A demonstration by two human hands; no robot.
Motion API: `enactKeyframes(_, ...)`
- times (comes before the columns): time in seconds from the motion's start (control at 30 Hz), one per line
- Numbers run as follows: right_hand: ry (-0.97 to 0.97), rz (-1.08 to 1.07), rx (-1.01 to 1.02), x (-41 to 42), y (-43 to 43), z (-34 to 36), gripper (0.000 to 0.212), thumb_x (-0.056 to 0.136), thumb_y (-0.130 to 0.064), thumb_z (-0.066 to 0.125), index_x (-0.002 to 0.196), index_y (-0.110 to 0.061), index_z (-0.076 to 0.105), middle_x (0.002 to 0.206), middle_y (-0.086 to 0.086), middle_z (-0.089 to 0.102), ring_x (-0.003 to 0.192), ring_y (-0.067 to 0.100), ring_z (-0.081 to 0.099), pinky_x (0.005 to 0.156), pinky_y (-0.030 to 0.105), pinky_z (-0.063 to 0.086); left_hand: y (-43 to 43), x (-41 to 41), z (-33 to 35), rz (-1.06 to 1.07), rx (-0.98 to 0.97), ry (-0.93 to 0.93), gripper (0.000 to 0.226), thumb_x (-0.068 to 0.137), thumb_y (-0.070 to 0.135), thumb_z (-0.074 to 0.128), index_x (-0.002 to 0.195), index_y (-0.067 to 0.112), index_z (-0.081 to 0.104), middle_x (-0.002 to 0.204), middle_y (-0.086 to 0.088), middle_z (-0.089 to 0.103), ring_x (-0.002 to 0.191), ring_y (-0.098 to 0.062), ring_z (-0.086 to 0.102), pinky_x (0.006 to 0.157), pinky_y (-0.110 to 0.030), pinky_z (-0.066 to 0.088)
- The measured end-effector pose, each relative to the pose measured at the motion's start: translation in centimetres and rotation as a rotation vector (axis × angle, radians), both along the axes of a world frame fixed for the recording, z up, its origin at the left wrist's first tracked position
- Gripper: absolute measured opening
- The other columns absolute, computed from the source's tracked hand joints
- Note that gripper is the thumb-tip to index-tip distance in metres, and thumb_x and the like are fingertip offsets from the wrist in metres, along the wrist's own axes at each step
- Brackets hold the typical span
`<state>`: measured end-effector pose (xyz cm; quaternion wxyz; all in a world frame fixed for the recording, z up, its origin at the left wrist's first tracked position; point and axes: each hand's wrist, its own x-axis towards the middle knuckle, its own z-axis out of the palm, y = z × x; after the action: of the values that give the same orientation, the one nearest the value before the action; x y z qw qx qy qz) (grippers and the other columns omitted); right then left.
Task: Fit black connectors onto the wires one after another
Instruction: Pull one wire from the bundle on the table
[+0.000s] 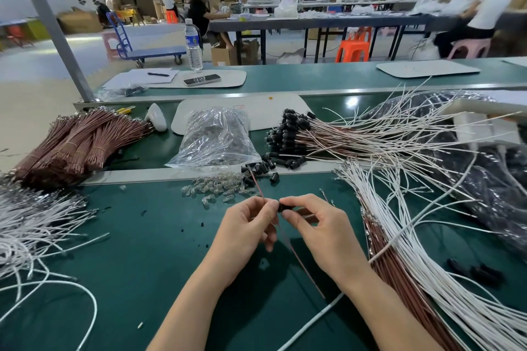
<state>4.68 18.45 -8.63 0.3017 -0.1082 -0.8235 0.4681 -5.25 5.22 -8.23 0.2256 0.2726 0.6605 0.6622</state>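
Over a green workbench [142, 251], a left hand [248, 228] pinches a thin brown wire [298, 258] and a right hand [325, 236] holds a black connector [284, 207] at it. Behind them lies a clear plastic bag [216, 137].

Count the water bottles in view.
1. The water bottle stands upright at the far edge of the green bench, beside the papers; others may be hidden in background clutter.
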Motion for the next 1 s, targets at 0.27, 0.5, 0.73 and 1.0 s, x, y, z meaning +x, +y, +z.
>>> enactKeyframes(0.27,0.057,-0.037,0.158,-0.14,-0.55,0.04,0.022,0.089,-0.015,0.076,0.105,-0.029,0.071,0.096,-0.019,0.068,0.091,0.001,0.066,0.081,0.007,0.046,0.38,0.44,0.21,0.045,0.083,-0.08,0.02,0.101,0.014,0.057,0.095,-0.002,0.067,0.072,-0.006,0.066,0.06,-0.017,0.062,0.054,-0.025,0.053)
enactKeyframes(0.5,0.151,-0.175,-0.01,-0.04,0.38,0.42,0.028,0.086,-0.01,0.079,0.098,-0.033,0.068,0.092,-0.017,0.071,0.089,0.003,0.069,0.08,0.007,0.047,0.47,-0.23,-0.18,0.131,0.151,-0.18,0.02,0.095,0.021,0.065,0.084,0.004,0.065,0.066,-0.006,0.062,0.056,-0.015,0.06,0.054,-0.023,0.052)
enactKeyframes(0.73,0.138,-0.109,-0.046,-0.12,-0.03,0.29,0.04,0.083,-0.005,0.08,0.097,-0.04,0.067,0.096,-0.018,0.07,0.091,0.001,0.07,0.081,0.008,0.05,0.28,0.07,-0.07,0.088,0.104,-0.109,0.029,0.083,0.036,0.073,0.079,0.009,0.066,0.065,-0.003,0.062,0.053,-0.016,0.057,0.05,-0.023,0.049)
enactKeyframes(1.0,0.149,-0.119,0.136,-0.22,-0.13,0.0,0.03,0.082,-0.01,0.08,0.095,-0.033,0.065,0.098,-0.017,0.064,0.09,0.003,0.069,0.08,0.012,0.051,0.05,0.7,0.66,-0.013,0.047,0.002,0.023,0.095,0.025,0.067,0.074,0.022,0.074,0.063,-0.001,0.063,0.051,-0.013,0.055,0.053,-0.02,0.047)
